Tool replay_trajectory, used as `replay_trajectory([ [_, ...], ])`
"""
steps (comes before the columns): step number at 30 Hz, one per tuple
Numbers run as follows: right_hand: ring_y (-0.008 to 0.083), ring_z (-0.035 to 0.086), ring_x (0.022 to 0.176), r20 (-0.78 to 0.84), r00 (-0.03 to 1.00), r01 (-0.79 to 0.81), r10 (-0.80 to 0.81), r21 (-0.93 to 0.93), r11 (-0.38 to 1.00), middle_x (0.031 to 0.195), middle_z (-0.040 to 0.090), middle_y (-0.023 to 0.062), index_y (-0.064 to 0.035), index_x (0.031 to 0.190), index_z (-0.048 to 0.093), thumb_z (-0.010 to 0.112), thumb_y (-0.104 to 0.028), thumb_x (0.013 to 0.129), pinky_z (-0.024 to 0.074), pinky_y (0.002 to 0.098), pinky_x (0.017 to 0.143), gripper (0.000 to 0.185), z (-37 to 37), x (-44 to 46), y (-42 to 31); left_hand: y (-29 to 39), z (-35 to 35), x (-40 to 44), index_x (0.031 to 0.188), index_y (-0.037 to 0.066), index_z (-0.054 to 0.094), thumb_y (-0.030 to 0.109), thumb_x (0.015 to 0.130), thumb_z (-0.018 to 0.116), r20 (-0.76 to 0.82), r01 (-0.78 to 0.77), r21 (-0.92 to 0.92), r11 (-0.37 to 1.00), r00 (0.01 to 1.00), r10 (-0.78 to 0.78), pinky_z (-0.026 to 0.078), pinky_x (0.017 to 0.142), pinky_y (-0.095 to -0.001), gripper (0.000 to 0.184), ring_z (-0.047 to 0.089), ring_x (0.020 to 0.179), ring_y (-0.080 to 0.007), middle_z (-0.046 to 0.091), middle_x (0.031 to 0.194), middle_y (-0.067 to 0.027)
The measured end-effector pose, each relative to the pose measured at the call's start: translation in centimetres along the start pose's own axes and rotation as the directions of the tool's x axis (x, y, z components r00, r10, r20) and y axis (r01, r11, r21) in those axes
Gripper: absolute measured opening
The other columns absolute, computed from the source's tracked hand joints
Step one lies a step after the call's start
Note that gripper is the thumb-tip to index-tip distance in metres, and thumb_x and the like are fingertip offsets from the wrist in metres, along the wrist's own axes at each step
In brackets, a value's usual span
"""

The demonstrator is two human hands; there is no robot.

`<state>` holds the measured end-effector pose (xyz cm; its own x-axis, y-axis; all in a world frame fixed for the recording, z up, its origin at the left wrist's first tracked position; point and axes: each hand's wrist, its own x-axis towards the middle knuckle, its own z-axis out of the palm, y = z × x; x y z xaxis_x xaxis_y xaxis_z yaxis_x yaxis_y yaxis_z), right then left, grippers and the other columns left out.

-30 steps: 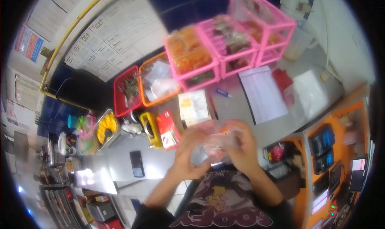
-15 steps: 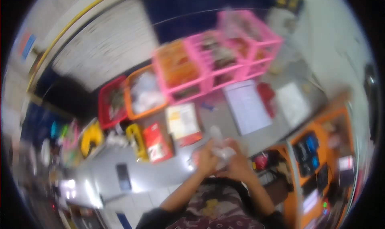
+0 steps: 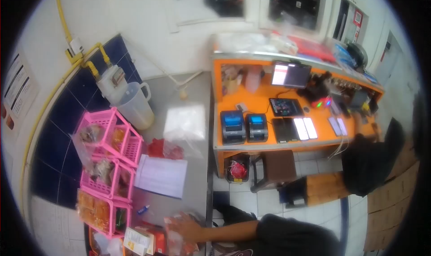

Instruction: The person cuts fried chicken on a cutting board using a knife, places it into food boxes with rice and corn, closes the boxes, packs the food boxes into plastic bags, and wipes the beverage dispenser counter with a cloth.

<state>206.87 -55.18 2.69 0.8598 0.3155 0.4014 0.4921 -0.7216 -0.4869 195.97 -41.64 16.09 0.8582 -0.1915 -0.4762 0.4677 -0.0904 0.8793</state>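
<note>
My right hand [image 3: 187, 229] reaches in from the right, low over the grey counter [image 3: 195, 184]. Its fingers are curled on a clear plastic bag [image 3: 174, 243] with reddish patches; motion blur hides their exact grip. My left hand is out of view. Just left of the bag lie a red box [image 3: 159, 241] and a white-and-yellow carton [image 3: 138, 240]. A blue marker [image 3: 143, 210] rests a little above them, below a written paper sheet [image 3: 161, 175].
Pink baskets [image 3: 110, 179] with packed food line the counter's left side, near a plastic jug [image 3: 134, 108]. Right of the counter, an orange desk [image 3: 251, 99] bears printers, phones and a tablet. A brown stool [image 3: 276, 168] and a person in dark clothes [image 3: 372, 161] are beside it.
The view has swung to the right, bringing the orange desk and another person into sight. Both my hands were together on a clear plastic bag; only my right hand shows now.
</note>
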Motion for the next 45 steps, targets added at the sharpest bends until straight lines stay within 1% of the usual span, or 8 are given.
replay_trajectory([
  [7, 0.0219, 0.066, 0.086, 0.315, 0.688, -0.667, 0.654, 0.629, 0.399, 0.090, 0.067, 0.0122, 0.0002, 0.108, 0.063, 0.054, -0.044, 0.100, 0.0522, 0.0402, 0.076, 0.046, -8.9, 1.4, 0.3, -7.1, -3.0, -1.5, 0.119, 0.002, 0.060, 0.036, 0.084, 0.069, -0.010, -0.188, 0.647, 0.739, 0.967, 0.255, 0.043, 0.097, -0.0472, 0.050, 0.060, 0.108, -0.0349, 0.065, 0.113, -0.0178],
  [9, 0.0208, 0.064, 0.086, 0.426, 0.524, -0.832, 0.738, 0.441, 0.336, 0.095, 0.067, 0.0116, 0.0015, 0.114, 0.063, 0.040, -0.055, 0.102, 0.0523, 0.0373, 0.077, 0.062, -15.8, 2.1, -2.5, -4.5, -2.2, -0.6, 0.124, 0.005, 0.058, 0.033, 0.076, 0.077, 0.184, -0.441, 0.847, 0.297, 0.767, 0.614, 0.031, 0.114, -0.0504, 0.060, 0.057, 0.116, -0.0373, 0.065, 0.115, -0.0175],
  [15, 0.0248, 0.040, 0.139, 0.560, 0.769, -0.473, 0.309, 0.823, -0.315, 0.153, 0.040, 0.0147, 0.0065, 0.143, 0.042, 0.054, -0.047, 0.098, 0.0287, 0.0417, 0.117, 0.071, -20.2, 3.2, -7.9, -6.5, -1.5, 0.9, 0.147, 0.006, 0.039, 0.055, 0.103, 0.023, -0.104, -0.728, 0.325, 0.603, 0.606, 0.788, 0.016, 0.118, -0.0568, 0.067, 0.040, 0.139, -0.0357, 0.043, 0.146, -0.0207],
  [19, 0.0267, 0.029, 0.146, 0.502, 0.853, -0.504, 0.141, 0.863, -0.023, 0.159, 0.029, 0.0139, 0.0035, 0.148, 0.036, 0.054, -0.045, 0.098, 0.0214, 0.0472, 0.120, 0.073, -20.2, 4.9, -7.0, -5.3, 1.1, 0.5, 0.147, 0.006, 0.038, 0.059, 0.102, 0.025, -0.240, -0.409, -0.467, 0.784, 0.912, 0.334, 0.035, 0.102, -0.0511, 0.071, 0.051, 0.121, -0.0322, 0.047, 0.141, -0.0237],
  [23, 0.0287, 0.032, 0.145, 0.612, 0.788, -0.318, -0.070, 0.502, 0.804, 0.155, 0.037, 0.0134, -0.0040, 0.133, 0.058, 0.059, -0.044, 0.094, 0.0095, 0.0498, 0.122, 0.056, -20.1, 7.6, -5.9, -6.8, 3.1, 0.0, 0.148, 0.005, 0.037, 0.063, 0.100, 0.024, 0.305, 0.310, -0.950, 0.022, 0.942, -0.139, 0.056, 0.079, -0.0429, 0.076, 0.067, 0.094, -0.0297, 0.056, 0.130, -0.0283],
  [29, 0.0308, 0.050, 0.130, 0.667, 0.522, 0.647, -0.531, 0.097, 0.756, 0.138, 0.058, 0.0094, -0.0063, 0.112, 0.072, 0.070, -0.027, 0.079, 0.0260, 0.0501, 0.117, 0.038, -14.8, 7.8, -3.3, -13.1, -7.1, -4.6, 0.130, 0.004, 0.053, 0.040, 0.102, 0.047, -0.276, 0.088, -0.558, 0.825, 0.918, -0.285, 0.050, 0.051, -0.0250, 0.046, 0.062, 0.053, -0.0148, 0.068, 0.073, -0.0124],
  [37, 0.0323, 0.061, 0.100, 0.118, 0.951, -0.310, 0.287, 0.352, 0.883, 0.102, 0.061, 0.0183, 0.0050, 0.112, 0.065, 0.063, -0.022, 0.096, 0.0468, 0.0424, 0.089, 0.031, -3.1, -0.8, 3.4, -15.8, -29.4, -11.4, 0.093, -0.001, 0.070, 0.021, 0.095, 0.063, -0.960, 0.124, 0.206, 0.971, -0.169, 0.226, 0.047, 0.054, -0.0302, 0.024, 0.059, 0.058, -0.0129, 0.066, 0.070, -0.0082],
  [45, 0.0211, 0.060, 0.102, 0.086, 0.944, -0.331, 0.320, 0.239, 0.913, 0.107, 0.064, 0.0101, 0.0014, 0.110, 0.064, 0.063, -0.026, 0.096, 0.0480, 0.0361, 0.089, 0.031, -3.3, -0.8, 1.4, -17.0, -45.6, -6.5, 0.097, 0.001, 0.073, 0.044, 0.078, 0.072, -0.999, 0.702, -0.029, 0.712, 0.005, -0.045, 0.053, 0.088, -0.0473, 0.047, 0.067, 0.102, -0.0395, 0.071, 0.101, -0.0241],
])
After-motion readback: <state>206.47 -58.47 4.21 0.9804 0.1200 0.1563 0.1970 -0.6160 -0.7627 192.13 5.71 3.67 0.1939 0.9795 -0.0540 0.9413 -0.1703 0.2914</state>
